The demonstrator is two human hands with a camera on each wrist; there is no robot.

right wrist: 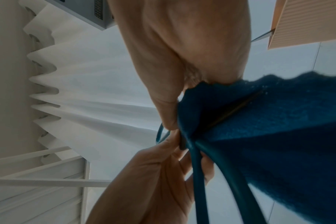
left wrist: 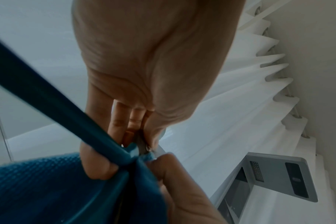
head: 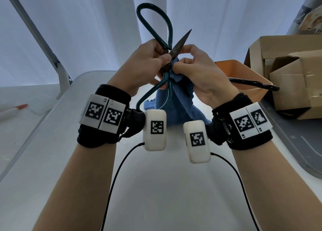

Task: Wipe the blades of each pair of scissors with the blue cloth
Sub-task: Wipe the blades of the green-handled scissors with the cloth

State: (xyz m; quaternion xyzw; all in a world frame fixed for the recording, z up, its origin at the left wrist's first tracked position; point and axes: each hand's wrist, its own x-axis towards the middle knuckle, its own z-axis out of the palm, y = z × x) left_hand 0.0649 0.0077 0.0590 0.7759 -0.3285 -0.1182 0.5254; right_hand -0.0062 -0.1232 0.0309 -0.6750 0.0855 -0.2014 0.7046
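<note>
A pair of green-handled scissors (head: pixel 168 39) is held up over the table, spread wide, with one dark blade (head: pixel 181 40) pointing up and right. My left hand (head: pixel 160 58) grips them at the pivot, with one handle loop above it and the other (left wrist: pixel 48 98) below. My right hand (head: pixel 176 65) pinches the blue cloth (head: pixel 174 105) against the scissors just beside the pivot. The second blade (right wrist: pixel 236 109) lies folded inside the cloth (right wrist: pixel 278 136), whose remaining length hangs down between my wrists. The green handles (right wrist: pixel 199 181) cross my left palm.
An orange bin (head: pixel 244 70) stands to the right with black-handled scissors (head: pixel 252 84) sticking out of it. Cardboard boxes (head: pixel 292 77) sit behind it. A pen (head: pixel 14 109) lies far left. The white table (head: pixel 156 187) spreads below my forearms.
</note>
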